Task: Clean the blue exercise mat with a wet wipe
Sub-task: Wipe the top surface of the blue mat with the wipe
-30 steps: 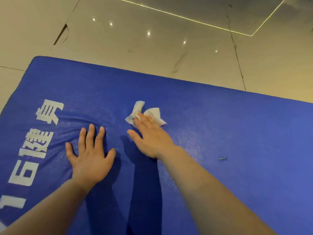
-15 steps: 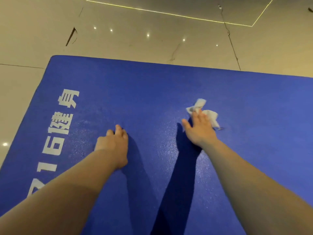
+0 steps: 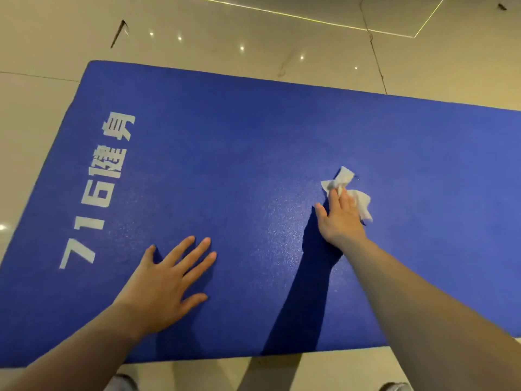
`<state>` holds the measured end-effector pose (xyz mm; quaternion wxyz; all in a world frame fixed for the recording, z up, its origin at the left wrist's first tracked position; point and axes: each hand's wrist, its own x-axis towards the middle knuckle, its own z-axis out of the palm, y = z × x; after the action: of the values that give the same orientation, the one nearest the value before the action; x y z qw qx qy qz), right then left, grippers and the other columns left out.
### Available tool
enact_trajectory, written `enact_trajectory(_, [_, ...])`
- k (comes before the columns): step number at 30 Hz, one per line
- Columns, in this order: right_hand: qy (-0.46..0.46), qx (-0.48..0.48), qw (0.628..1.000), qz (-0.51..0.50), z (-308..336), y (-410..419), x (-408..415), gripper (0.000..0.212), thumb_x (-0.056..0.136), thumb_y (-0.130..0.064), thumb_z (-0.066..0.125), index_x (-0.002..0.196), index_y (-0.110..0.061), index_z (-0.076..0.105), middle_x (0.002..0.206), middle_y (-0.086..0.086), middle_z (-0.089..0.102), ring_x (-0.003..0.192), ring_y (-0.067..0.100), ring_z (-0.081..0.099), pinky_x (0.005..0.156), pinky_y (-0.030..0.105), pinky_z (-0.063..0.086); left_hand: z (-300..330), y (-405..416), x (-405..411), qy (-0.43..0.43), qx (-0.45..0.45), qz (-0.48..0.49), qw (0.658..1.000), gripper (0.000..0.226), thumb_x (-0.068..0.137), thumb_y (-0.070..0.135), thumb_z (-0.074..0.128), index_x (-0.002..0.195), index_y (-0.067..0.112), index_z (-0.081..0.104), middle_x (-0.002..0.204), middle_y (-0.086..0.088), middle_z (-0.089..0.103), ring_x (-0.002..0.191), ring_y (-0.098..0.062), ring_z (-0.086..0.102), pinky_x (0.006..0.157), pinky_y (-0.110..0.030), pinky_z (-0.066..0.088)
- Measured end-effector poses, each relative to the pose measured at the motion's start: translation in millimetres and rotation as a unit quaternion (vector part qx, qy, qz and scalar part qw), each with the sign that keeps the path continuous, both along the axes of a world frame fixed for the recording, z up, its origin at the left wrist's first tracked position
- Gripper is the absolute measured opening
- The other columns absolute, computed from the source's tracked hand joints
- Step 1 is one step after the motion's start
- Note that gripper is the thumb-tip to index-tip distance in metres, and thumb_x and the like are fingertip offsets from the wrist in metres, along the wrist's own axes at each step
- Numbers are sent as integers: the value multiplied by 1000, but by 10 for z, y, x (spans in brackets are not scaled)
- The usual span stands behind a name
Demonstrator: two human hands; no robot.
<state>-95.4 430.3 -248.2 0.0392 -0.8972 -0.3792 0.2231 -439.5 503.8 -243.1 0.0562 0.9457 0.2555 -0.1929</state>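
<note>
Glossy tiled floor (image 3: 282, 38), pebbled blue mat (image 3: 253, 136), crumpled wipe (image 3: 345, 179) under right hand (image 3: 342, 221)

A blue exercise mat (image 3: 253, 165) lies flat on a glossy beige floor (image 3: 225, 29), with white print "716" and two characters along its left end. The left hand (image 3: 166, 283) rests flat on the mat with fingers spread. The right hand (image 3: 342, 218) presses a crumpled white wet wipe (image 3: 348, 190) onto the mat with straight fingers.
</note>
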Motion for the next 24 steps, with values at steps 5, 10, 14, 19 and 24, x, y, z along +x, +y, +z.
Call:
enact_trajectory(5, [23,-9,998,63,41,120,-688,68,104,-46,29,157,-12,2,164,5,-11,149,29,-13,119,41,-7,40,-46,10,42,-59,23,997,77,91,66,19,136,18,57,149,-5,45,132,-31,43,70,-65,52])
enact_trajectory(10, [25,48,965,256,-29,-75,-1317,66,104,-46,31,157,-18,1,164,-3,-11,150,17,-15,117,28,-15,101,-26,-55,83,-25,5,996,97,57,88,-21,140,39,-35,147,10,-42,137,-16,-27,106,-56,33])
enact_trajectory(14, [24,90,966,243,-10,-277,-816,63,101,-48,30,155,-18,18,164,2,11,151,19,2,118,27,-7,136,-78,-108,99,-39,54,993,95,81,85,4,148,25,37,155,-4,36,136,-30,40,74,-68,51])
enact_trajectory(19, [-25,58,998,-3,-64,-937,-162,63,103,-41,35,153,-5,20,162,14,13,149,30,6,121,39,1,51,-217,-209,103,-43,83,990,87,88,78,13,139,19,53,144,-9,51,122,-37,57,71,-71,49])
enact_trajectory(24, [-24,48,998,-30,-127,-1107,-717,71,103,-51,26,157,-11,4,164,6,-6,150,22,-12,119,31,-14,72,-311,-183,107,-61,140,983,108,59,88,-24,148,28,-16,155,7,-22,150,-24,-4,109,-67,21])
